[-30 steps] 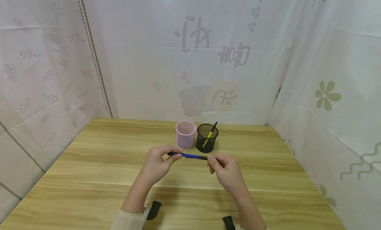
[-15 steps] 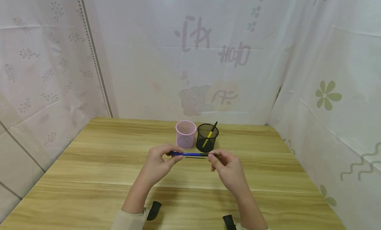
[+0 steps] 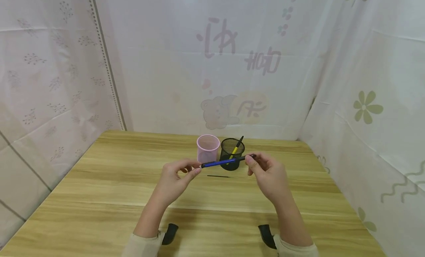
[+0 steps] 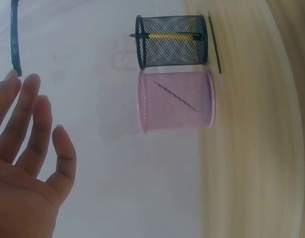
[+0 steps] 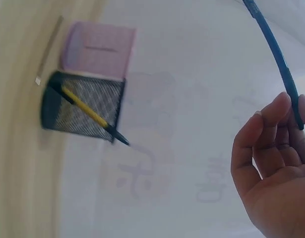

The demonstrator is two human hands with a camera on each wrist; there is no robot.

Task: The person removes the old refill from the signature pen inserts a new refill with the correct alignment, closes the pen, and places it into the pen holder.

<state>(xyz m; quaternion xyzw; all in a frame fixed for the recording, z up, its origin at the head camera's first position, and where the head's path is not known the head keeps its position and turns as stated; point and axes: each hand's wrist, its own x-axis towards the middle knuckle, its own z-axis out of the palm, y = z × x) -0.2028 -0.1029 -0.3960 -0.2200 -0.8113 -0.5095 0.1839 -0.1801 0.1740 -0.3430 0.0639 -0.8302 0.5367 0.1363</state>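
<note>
Between the two hands, a blue pen with black ends (image 3: pixel 219 163) is held up above the table, tilted with its right end higher. My right hand (image 3: pixel 269 175) pinches that right end between thumb and fingers. At the pen's left tip are the thumb and forefinger of my left hand (image 3: pixel 176 179), pinching only the very end. Behind stand a pink mesh pen holder (image 3: pixel 207 151) and a black mesh pen holder (image 3: pixel 229 164) side by side. A yellow and black pen (image 5: pixel 90 111) leans in the black one. On the tabletop before them lies a thin dark pen refill (image 3: pixel 218 176).
A wood-grain table (image 3: pixel 99 198) carries everything. Patterned pale cloth (image 3: pixel 159 72) hangs behind it and on both sides. A thin dark line (image 4: pixel 177 96) shows through the pink holder's mesh; what it is I cannot tell.
My right hand has moved right and up, drawing the blue pen along so its right end rises. The left hand stays nearly in place and now has just the tip. The refill shows more fully.
</note>
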